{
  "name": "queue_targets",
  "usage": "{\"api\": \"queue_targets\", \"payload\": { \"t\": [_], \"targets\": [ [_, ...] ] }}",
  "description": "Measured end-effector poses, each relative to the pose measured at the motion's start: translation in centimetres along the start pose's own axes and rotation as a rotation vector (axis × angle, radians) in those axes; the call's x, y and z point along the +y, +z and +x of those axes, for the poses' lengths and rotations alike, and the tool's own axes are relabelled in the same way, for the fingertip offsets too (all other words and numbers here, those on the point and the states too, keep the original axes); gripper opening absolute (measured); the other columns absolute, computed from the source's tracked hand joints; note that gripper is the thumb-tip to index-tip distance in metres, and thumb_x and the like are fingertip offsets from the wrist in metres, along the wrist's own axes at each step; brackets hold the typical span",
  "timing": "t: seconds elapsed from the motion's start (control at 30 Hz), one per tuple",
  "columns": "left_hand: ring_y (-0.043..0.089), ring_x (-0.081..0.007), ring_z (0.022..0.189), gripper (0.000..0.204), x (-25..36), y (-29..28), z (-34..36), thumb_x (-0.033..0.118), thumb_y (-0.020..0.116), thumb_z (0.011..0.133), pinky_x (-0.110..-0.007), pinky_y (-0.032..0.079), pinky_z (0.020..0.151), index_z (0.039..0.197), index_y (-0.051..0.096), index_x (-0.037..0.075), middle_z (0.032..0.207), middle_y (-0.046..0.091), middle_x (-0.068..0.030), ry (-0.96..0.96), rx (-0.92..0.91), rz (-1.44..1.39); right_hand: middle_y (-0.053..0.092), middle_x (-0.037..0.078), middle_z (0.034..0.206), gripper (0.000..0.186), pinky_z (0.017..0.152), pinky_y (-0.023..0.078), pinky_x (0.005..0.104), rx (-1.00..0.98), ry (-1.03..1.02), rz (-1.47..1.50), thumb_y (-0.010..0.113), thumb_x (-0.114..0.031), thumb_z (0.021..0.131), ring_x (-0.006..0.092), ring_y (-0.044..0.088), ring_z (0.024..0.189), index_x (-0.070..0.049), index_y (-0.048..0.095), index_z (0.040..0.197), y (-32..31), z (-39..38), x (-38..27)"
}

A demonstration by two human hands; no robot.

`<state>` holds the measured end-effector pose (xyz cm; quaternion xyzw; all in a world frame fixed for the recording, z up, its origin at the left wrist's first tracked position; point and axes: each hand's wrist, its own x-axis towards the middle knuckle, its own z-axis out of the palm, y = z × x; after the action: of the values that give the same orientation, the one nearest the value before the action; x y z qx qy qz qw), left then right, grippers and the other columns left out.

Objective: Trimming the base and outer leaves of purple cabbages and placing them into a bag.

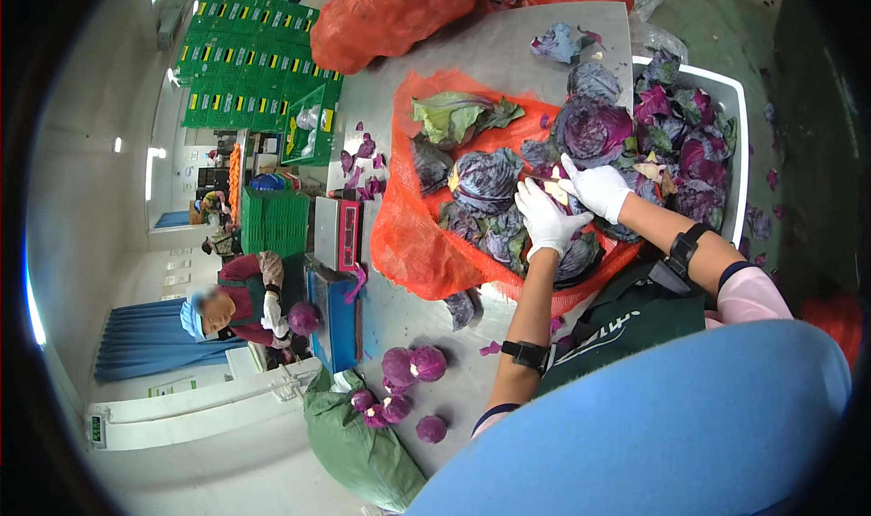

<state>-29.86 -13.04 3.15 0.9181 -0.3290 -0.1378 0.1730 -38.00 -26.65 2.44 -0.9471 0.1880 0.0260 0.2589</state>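
My left hand [547,219], in a white glove, lies with its fingers stretched out against a red cabbage with a pale stem end [556,190]. Close beside it, my white-gloved right hand [596,188] is partly closed at that stem, thumb raised. A thin dark edge shows by its fingers; what it grips is unclear. A large red cabbage in its outer leaves [486,180] sits just left of my hands, on an orange mesh sack [413,253]. Another leafy red cabbage [592,131] lies beyond my right hand. Green outer leaves [451,117] rest on the far part of the sack.
A white bin [742,153] full of trimmed leaves stands at right. Full orange sacks [390,17] lie at the far edge of the metal table [517,58]. Trimmed cabbages [427,364] sit at left, near a scale [337,230] and a co-worker [243,303] with a cabbage.
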Motion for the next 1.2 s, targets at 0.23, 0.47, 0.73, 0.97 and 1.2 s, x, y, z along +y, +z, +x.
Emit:
{"api": "queue_targets", "payload": {
  "t": [0.23, 0.47, 0.73, 0.97, 1.2],
  "targets": [
    [0.021, -0.0481, 0.143, 0.141, 0.7, -0.8, -0.3, 0.046, 0.095, 0.048, -0.050, 0.026, 0.118, 0.150, 0.016, -0.010, 0.156, 0.021, -0.0311, -0.081, -0.016, 0.025, 0.073, 0.015, 0.086, 0.063, 0.068, 0.055, 0.0457, -0.035, -0.108, -0.078, 0.040, -0.044, 0.102, 0.0329, 0.071, 0.077, -0.001, 0.039, 0.148, -1.1, 2.5, 0.0],
    [0.022, -0.0480, 0.142, 0.139, -1.4, 0.6, -3.1, 0.038, 0.097, 0.048, -0.051, 0.023, 0.118, 0.150, 0.015, -0.008, 0.155, 0.021, -0.0310, 0.137, 0.112, -0.012, 0.071, 0.021, 0.088, 0.054, 0.065, 0.056, 0.0491, 0.364, -0.048, -0.035, 0.046, -0.049, 0.100, 0.0363, 0.070, 0.077, -0.009, 0.050, 0.137, -8.6, 8.0, 4.9],
    [0.017, -0.0462, 0.146, 0.140, -3.1, 1.2, -4.9, 0.034, 0.097, 0.049, -0.050, 0.019, 0.120, 0.152, 0.012, -0.005, 0.157, 0.017, -0.0304, 0.228, 0.159, -0.092, 0.070, 0.018, 0.082, 0.040, 0.063, 0.056, 0.0456, 0.072, -0.279, -0.081, 0.055, -0.036, 0.093, 0.0350, 0.070, 0.070, -0.003, 0.059, 0.117, -1.2, 2.4, 0.2],
    [0.015, -0.0464, 0.148, 0.135, -4.5, 2.0, -6.9, 0.025, 0.097, 0.050, -0.051, 0.019, 0.121, 0.154, 0.015, 0.001, 0.158, 0.017, -0.0275, 0.405, 0.186, -0.150, 0.071, 0.021, 0.084, 0.042, 0.071, 0.055, 0.0502, 0.388, 0.319, 0.135, 0.059, -0.026, 0.088, 0.0390, 0.069, 0.077, -0.016, 0.057, 0.129, -5.3, 5.3, 10.3],
    [0.018, -0.0440, 0.147, 0.128, -3.5, 1.3, -5.8, 0.025, 0.096, 0.053, -0.051, 0.018, 0.121, 0.152, 0.018, 0.001, 0.158, 0.018, -0.0261, 0.395, 0.109, -0.158, 0.072, 0.017, 0.093, 0.072, 0.078, 0.054, 0.0376, -0.043, 0.025, 0.603, 0.082, -0.053, 0.074, 0.0292, 0.070, 0.084, 0.002, 0.066, 0.118, 3.1, 1.5, 8.4]
  ]
}}
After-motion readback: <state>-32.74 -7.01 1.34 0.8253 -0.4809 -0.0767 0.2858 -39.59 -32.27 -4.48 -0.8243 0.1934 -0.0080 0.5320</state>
